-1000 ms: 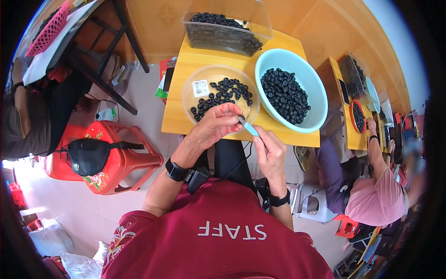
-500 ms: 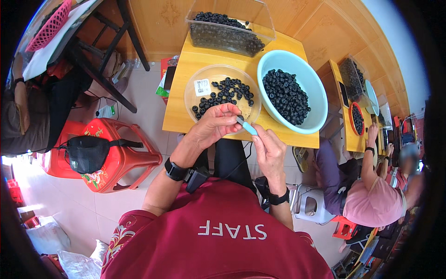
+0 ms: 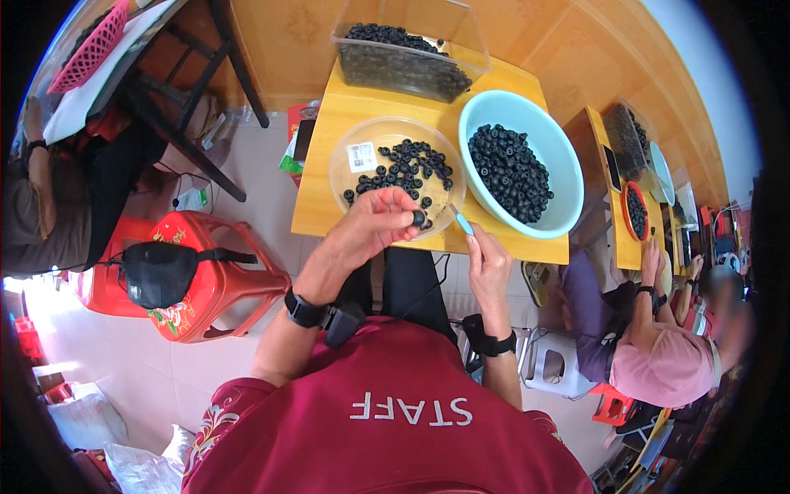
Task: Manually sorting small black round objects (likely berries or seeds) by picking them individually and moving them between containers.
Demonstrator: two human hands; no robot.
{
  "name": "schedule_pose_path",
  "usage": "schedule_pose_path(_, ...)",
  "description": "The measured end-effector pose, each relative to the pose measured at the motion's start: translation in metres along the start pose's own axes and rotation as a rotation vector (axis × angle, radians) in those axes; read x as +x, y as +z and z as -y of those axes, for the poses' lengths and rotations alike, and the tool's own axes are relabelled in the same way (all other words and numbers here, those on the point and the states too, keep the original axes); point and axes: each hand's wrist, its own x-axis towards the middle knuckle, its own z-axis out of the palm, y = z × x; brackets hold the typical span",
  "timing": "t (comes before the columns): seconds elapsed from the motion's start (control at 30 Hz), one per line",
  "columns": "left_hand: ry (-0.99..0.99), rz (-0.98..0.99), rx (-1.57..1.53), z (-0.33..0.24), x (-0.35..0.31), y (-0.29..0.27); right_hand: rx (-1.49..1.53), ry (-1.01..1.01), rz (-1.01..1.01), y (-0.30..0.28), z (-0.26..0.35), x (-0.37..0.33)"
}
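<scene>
Between the thumb and fingers of my left hand (image 3: pixel 374 222) is a small round black part (image 3: pixel 418 218), held over the near edge of a shallow clear round tray (image 3: pixel 341 169). Several similar black ring-shaped parts (image 3: pixel 405 166) lie scattered in that tray. My right hand (image 3: pixel 490 267) grips a small knife (image 3: pixel 463 222) by its light-blue handle, the short blade pointing up and left, apart from the black part. Right of the tray stands a light-blue basin (image 3: pixel 568 189) with a heap of black parts (image 3: pixel 510 169) in it.
A clear rectangular bin (image 3: pixel 411 74) of black parts stands at the back of the yellow table (image 3: pixel 317 202). On my left are a red stool (image 3: pixel 222 288) with a black mesh bag (image 3: pixel 160 274). A co-worker in pink (image 3: pixel 658 362) sits at another table on the right.
My right hand has drawn the knife away to the right, off the black part. My left hand has tilted, and the black part now shows more fully at its fingertips.
</scene>
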Motion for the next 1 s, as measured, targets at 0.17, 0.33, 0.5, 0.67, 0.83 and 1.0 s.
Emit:
schedule_pose_path(0.17, -0.038, -0.043, 0.049, -0.001, 0.01, 0.004, 0.038, 0.067, 0.023, -0.007, 0.002, -0.007)
schedule_pose_path(0.33, -0.126, -0.176, 0.235, 0.0, 0.046, -0.005, 0.012, 0.161, 0.056, -0.014, -0.001, -0.025)
schedule_pose_path(0.5, 0.1, -0.034, 0.411, -0.008, 0.122, 0.064, 0.045, 0.189, 0.021, -0.016, -0.011, -0.042)
schedule_pose_path(0.67, 0.182, 0.031, 0.58, -0.027, 0.118, 0.084, 0.027, 0.238, 0.012, -0.02, -0.019, -0.049)
schedule_pose_path(0.83, -0.055, -0.113, 1.044, -0.007, 0.09, 0.015, 0.051, 0.201, -0.026, -0.013, -0.027, -0.051)
schedule_pose_path(1.0, -0.145, 0.069, 1.548, 0.013, 0.08, -0.008, 0.06, 0.232, 0.007, -0.012, -0.024, -0.051)
